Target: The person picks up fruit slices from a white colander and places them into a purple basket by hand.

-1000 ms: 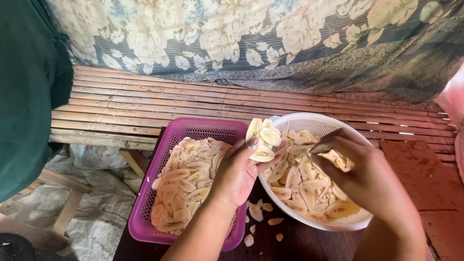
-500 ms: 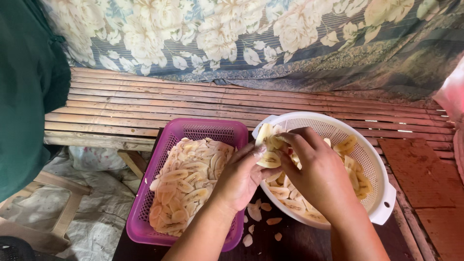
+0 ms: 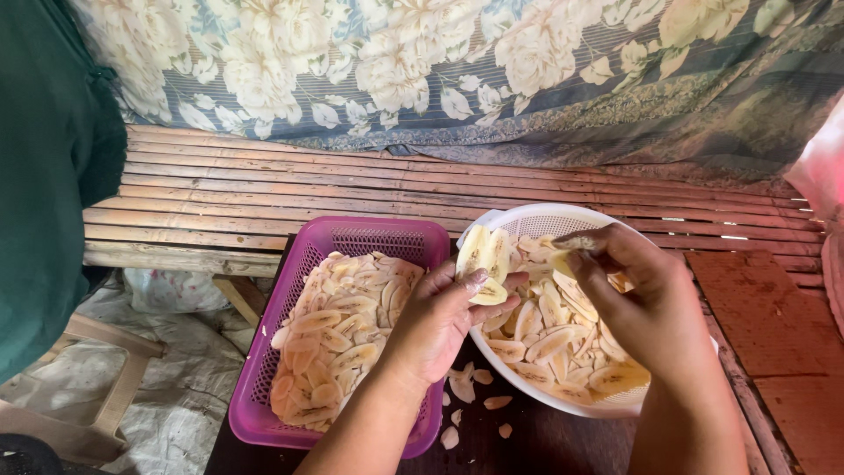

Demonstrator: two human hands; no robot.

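Observation:
My left hand (image 3: 440,321) holds a small stack of pale yellow banana slices (image 3: 485,255) upright between thumb and fingers, at the gap between two baskets. My right hand (image 3: 642,303) is over the round white basket (image 3: 527,220) and pinches another slice (image 3: 563,261) just right of the stack. The white basket holds several long banana slices (image 3: 545,339). To its left, a purple rectangular basket (image 3: 387,236) is filled with flat-lying slices (image 3: 330,339).
Both baskets rest on a dark board, with a few loose slices (image 3: 470,391) fallen between them. A slatted bamboo bench (image 3: 264,198) runs behind, below a floral cloth (image 3: 440,62). A person in a dark green garment (image 3: 44,176) is at left. A wooden stool (image 3: 97,405) is at lower left.
The right hand came off the bowl's slices, crossed to the stack in my left hand, and now pinches a slice beside it. The left hand kept its stack throughout.

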